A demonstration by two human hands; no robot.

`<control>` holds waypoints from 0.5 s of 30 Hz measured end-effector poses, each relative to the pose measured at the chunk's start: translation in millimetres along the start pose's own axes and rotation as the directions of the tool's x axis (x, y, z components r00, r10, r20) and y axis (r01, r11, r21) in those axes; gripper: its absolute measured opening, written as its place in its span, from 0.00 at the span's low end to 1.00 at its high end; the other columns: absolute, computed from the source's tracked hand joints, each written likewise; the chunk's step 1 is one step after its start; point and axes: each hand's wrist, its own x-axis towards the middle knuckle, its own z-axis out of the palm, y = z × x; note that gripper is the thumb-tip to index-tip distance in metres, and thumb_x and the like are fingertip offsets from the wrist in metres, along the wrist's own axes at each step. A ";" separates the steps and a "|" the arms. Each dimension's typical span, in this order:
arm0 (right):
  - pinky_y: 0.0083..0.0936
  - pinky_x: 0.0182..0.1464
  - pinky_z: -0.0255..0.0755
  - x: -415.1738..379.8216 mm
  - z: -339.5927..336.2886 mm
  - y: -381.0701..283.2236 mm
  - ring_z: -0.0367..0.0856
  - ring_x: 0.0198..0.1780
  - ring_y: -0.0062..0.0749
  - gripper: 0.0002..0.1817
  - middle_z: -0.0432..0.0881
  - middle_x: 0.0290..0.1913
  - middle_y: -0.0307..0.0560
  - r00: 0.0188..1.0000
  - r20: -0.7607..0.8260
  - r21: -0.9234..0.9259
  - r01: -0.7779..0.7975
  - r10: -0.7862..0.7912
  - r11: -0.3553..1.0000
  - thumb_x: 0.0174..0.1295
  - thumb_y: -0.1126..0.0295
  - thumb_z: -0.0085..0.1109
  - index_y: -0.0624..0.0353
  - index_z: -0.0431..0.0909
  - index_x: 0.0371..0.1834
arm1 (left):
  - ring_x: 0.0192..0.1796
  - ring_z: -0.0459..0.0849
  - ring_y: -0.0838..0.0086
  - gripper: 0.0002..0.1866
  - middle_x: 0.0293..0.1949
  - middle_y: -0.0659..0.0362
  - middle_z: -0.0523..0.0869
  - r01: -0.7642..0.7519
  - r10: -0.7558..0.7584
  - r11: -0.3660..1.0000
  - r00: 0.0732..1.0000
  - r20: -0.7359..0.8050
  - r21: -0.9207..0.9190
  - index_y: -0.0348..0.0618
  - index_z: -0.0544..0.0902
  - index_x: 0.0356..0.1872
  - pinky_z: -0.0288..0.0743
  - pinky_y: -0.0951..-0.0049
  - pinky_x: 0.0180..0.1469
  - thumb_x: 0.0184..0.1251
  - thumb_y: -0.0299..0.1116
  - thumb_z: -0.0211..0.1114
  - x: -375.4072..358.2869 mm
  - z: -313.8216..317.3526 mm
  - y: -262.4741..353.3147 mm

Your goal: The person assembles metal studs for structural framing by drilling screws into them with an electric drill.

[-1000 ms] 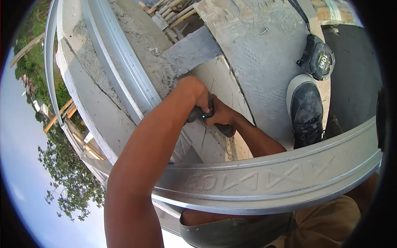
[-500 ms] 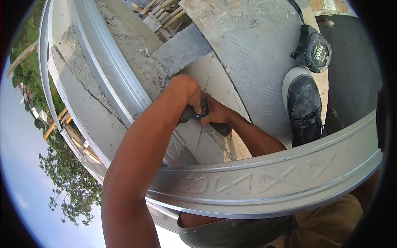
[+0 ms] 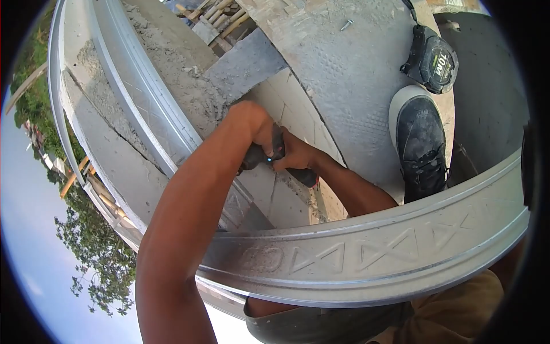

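Observation:
A black cordless drill [image 3: 278, 144] with a small blue light and a red-trimmed base is held low inside the corner of the metal framing. My right hand [image 3: 295, 152] is closed around its grip, its forearm passing behind the near metal channel. My left hand [image 3: 255, 123] bends over the top of the drill, fingers curled against its body and partly hidden. The drill's nose points left toward a metal channel [image 3: 172, 114]. Its tip is hidden by my left forearm. The near metal channel [image 3: 366, 252], embossed with triangles, crosses in front of my body.
A 10M tape measure [image 3: 436, 62] lies by my dusty black shoe [image 3: 423, 143]. A screw [image 3: 346, 24] rests on the concrete slab [image 3: 344, 74]. Wooden sticks [image 3: 229, 23] are piled below at the far side. Beyond the concrete ledge [image 3: 109, 132] are trees and sky.
Both hands and the drill appear slightly farther left in view, along with most of the surroundings. The grip on the drill looks the same.

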 end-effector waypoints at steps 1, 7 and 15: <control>0.31 0.56 0.71 -2.0 0.4 -2.0 0.77 0.53 0.40 0.49 0.75 0.51 0.54 1.000 -0.008 0.022 -0.009 0.010 1.000 0.36 0.62 0.76 0.70 0.60 0.63 | 0.41 0.89 0.61 0.34 0.44 0.49 0.90 0.001 -0.001 1.000 1.000 -0.015 0.009 0.36 0.86 0.51 0.79 0.61 0.49 0.56 0.58 0.73 -0.9 0.6 0.7; 0.31 0.55 0.72 -2.2 0.9 -5.2 0.77 0.52 0.39 0.49 0.75 0.50 0.54 1.000 -0.017 0.022 -0.015 0.016 1.000 0.35 0.62 0.76 0.69 0.61 0.63 | 0.42 0.89 0.61 0.34 0.38 0.51 0.91 0.044 -0.044 0.998 0.999 0.004 0.035 0.38 0.87 0.49 0.79 0.62 0.51 0.55 0.61 0.72 -2.2 -1.2 1.9; 0.33 0.70 0.60 -0.9 -3.0 -7.3 0.68 0.65 0.42 0.59 0.71 0.61 0.57 0.996 0.032 0.056 -0.085 0.083 0.995 0.32 0.62 0.79 0.71 0.55 0.70 | 0.42 0.89 0.63 0.33 0.40 0.50 0.91 0.035 -0.034 0.997 0.999 -0.026 0.066 0.37 0.87 0.49 0.79 0.63 0.50 0.55 0.59 0.73 -2.4 -1.7 1.7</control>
